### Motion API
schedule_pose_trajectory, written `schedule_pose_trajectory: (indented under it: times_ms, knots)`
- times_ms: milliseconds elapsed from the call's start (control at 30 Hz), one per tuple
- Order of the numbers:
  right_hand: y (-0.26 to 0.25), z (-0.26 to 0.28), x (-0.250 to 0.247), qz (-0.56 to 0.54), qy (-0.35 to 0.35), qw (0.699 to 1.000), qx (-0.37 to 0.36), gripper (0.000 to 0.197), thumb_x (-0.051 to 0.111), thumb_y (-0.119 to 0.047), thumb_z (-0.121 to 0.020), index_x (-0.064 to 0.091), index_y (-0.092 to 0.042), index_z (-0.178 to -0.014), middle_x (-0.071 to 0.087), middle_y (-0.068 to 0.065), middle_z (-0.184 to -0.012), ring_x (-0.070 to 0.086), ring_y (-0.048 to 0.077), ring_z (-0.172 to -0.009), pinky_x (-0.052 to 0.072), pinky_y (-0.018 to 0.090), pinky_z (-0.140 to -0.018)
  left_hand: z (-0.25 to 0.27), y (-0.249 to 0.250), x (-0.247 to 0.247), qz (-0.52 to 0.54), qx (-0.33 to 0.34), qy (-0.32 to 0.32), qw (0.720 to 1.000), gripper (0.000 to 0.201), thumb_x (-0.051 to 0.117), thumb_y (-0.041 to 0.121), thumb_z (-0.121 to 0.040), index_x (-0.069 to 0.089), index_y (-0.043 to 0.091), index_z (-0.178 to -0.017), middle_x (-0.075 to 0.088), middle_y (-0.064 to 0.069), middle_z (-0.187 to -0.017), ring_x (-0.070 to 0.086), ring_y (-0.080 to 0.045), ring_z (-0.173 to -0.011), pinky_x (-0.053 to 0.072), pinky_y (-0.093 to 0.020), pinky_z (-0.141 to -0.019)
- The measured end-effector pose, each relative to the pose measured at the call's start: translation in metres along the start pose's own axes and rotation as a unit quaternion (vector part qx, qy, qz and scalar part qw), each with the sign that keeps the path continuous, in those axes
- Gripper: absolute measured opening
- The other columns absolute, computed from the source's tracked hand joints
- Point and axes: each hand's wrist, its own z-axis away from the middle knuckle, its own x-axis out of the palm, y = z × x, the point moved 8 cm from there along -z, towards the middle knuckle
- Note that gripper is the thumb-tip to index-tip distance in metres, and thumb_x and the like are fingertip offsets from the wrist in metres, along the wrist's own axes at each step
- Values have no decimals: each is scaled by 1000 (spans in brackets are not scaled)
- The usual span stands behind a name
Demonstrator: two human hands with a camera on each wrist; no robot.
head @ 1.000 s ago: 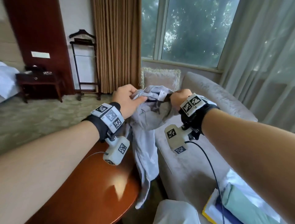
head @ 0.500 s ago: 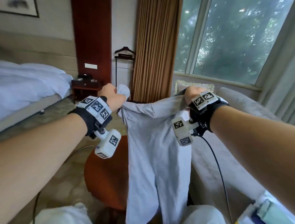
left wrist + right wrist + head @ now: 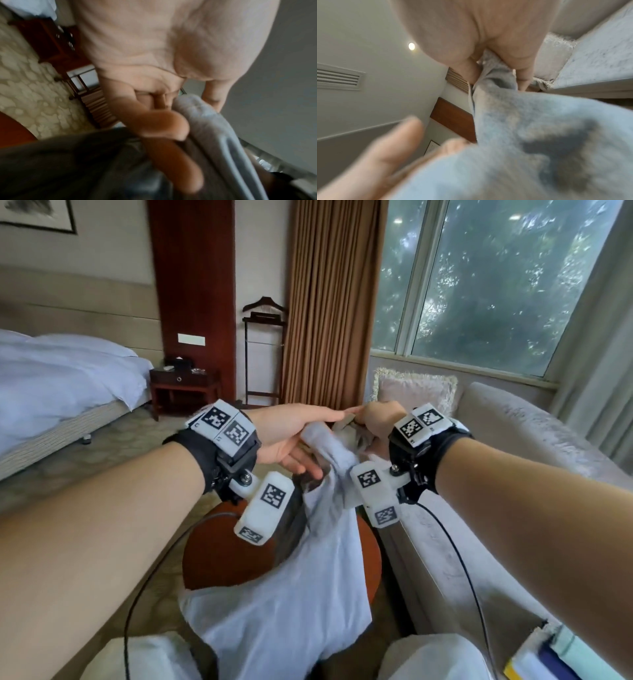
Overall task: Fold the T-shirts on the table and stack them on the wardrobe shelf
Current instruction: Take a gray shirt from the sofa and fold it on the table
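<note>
The right hand (image 3: 375,419) pinches the top of a pale blue T-shirt (image 3: 294,604), which hangs in the air above the round desk (image 3: 212,559). The left hand (image 3: 291,436) lies against the cloth with nearly straight fingers and does not grip it. I judge this shirt is not yet folded. The stacking on the shelf, which is not in view, is all left to do.

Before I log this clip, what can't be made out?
- Left hand: its hold on the T-shirt is blurred, left wrist view.
- Table: mostly covered by the T-shirt, head view.
- Pile of clothes: cut off at the lower right edge, head view.
- Wardrobe shelf: in no view.
</note>
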Motion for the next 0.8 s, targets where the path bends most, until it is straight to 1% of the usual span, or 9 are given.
schedule_pose_trajectory:
  times_ms: [100, 233, 367, 433, 500, 600, 700, 767, 800]
  knots:
    - [-10, 4, -1, -17, -10, 1000, 3, 17, 53, -4, -92, 65, -9, -103, 64, 9, -97, 62, 28, -93, 55, 40, -81, -7, -22, -33, 20, -26, 111, 993, 41, 46, 43, -95, 60, 6, -103, 69, -9, -82, 64, -20, -60, 46, -25, -50]
    - [-10, 1, 1, -38, 2, 999, 11, 19, 47, -4, -98, 63, -6, -88, 64, 15, -93, 62, 29, -90, 51, 43, -87, -12, -37, -39, -32, -29, 157, 987, 22, 63, 17, -91, 60, 2, -107, 72, -11, -84, 69, -23, -66, 51, -25, -50]
    - [-8, 3, 10, -33, -4, 999, 16, 13, 53, -11, -97, 63, -9, -88, 64, 16, -102, 62, 28, -95, 51, 39, -81, -23, -42, -34, -166, -70, 157, 971, 43, 82, 18, -76, 57, 4, -108, 63, -10, -67, 63, -20, -53, 49, -25, -48]
    - [-8, 2, 6, -42, 18, 999, 9, 14, 59, -16, -95, 64, -5, -101, 67, 17, -108, 65, 31, -101, 53, 44, -92, -28, -43, -40, -263, -75, 183, 944, 45, 85, 28, -73, 64, -3, -99, 60, -9, -61, 55, -19, -47, 45, -23, -45]
    - [-9, 0, -2, -17, 43, 999, -1, 29, 69, -28, -87, 65, -4, -102, 69, 18, -108, 67, 33, -98, 54, 49, -91, -29, -44, -47, -301, -70, 214, 927, 42, 86, 34, -69, 69, 0, -85, 58, -9, -61, 51, -20, -51, 42, -22, -46]
    - [-8, -4, -25, 55, 102, 993, -10, 39, 75, -42, -79, 65, -9, -99, 69, 12, -105, 68, 29, -94, 55, 43, -89, -26, -46, -55, -303, -63, 237, 921, 39, 85, 36, -69, 62, 5, -73, 53, -6, -69, 48, -18, -62, 36, -25, -53]
    - [-8, 1, -51, 114, 170, 979, -6, 56, 76, -49, -76, 66, -7, -110, 68, 8, -101, 67, 26, -91, 55, 37, -89, -18, -40, -71, -283, -44, 304, 909, 36, 81, 29, -76, 53, 9, -63, 48, -4, -66, 43, -16, -59, 31, -23, -48]
    - [-7, 5, -60, 145, 182, 972, -4, 61, 75, -54, -74, 68, -6, -111, 68, 6, -95, 66, 22, -84, 56, 34, -82, -10, -33, -83, -232, -13, 365, 901, 36, 80, 19, -78, 51, 10, -59, 48, -3, -63, 44, -16, -58, 32, -18, -41]
    - [-5, 6, -63, 159, 187, 970, -2, 61, 74, -56, -74, 68, -6, -108, 67, 5, -88, 64, 20, -76, 56, 31, -72, -6, -30, -88, -220, 0, 389, 895, 37, 79, 18, -79, 49, 11, -57, 47, -2, -61, 45, -17, -59, 31, -18, -40]
